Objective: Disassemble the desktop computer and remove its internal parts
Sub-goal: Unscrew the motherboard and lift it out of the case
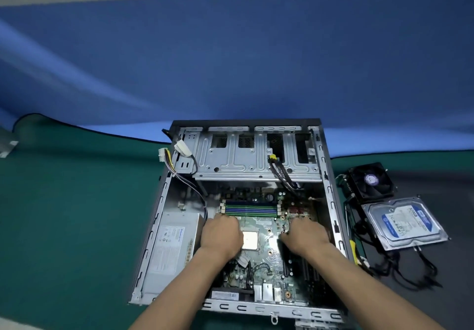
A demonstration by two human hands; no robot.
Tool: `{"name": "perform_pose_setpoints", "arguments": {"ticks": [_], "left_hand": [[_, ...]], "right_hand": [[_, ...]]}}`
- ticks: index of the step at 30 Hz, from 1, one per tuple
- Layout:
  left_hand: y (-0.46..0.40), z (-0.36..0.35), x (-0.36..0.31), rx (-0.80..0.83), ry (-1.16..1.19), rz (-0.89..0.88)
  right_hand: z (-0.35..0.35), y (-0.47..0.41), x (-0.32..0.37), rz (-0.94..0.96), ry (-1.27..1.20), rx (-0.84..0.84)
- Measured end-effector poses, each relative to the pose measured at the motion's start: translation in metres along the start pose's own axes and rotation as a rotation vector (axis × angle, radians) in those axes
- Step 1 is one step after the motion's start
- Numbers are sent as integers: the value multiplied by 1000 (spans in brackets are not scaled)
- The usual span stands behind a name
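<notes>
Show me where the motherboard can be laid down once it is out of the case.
The green mat left of the computer case is bare up to the grey metal piece at the far left edge. Right of the case it is crowded: fan, hard drive and black cables lie there.

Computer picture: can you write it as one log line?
left hand: on motherboard | right hand: on motherboard | CPU: uncovered | fan, hard drive: out, right of case
</notes>
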State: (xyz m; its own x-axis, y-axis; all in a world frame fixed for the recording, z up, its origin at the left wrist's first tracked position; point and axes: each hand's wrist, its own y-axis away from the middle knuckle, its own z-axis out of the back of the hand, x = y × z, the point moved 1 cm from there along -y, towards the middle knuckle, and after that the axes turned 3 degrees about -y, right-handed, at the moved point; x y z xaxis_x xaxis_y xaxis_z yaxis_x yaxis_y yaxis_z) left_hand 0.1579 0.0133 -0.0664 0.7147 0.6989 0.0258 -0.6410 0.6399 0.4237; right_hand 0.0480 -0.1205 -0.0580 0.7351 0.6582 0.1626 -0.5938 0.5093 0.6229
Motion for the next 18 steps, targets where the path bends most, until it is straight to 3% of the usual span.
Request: {"name": "perform_pose_setpoints", "arguments": {"ticks": [3, 6, 9, 18], "left_hand": [[-2, -8, 0, 78, -233, -78], [-2, -13, 2, 139, -378, -125], [-3, -7, 3, 136, -370, -152], [-8, 2, -2, 276, -303, -221]], "right_hand": [[-15, 1, 3, -20, -24, 129], [-28, 5, 8, -46, 86, 52], [-31, 3, 7, -113, 131, -48], [-37, -2, 8, -118, -38, -19]]}}
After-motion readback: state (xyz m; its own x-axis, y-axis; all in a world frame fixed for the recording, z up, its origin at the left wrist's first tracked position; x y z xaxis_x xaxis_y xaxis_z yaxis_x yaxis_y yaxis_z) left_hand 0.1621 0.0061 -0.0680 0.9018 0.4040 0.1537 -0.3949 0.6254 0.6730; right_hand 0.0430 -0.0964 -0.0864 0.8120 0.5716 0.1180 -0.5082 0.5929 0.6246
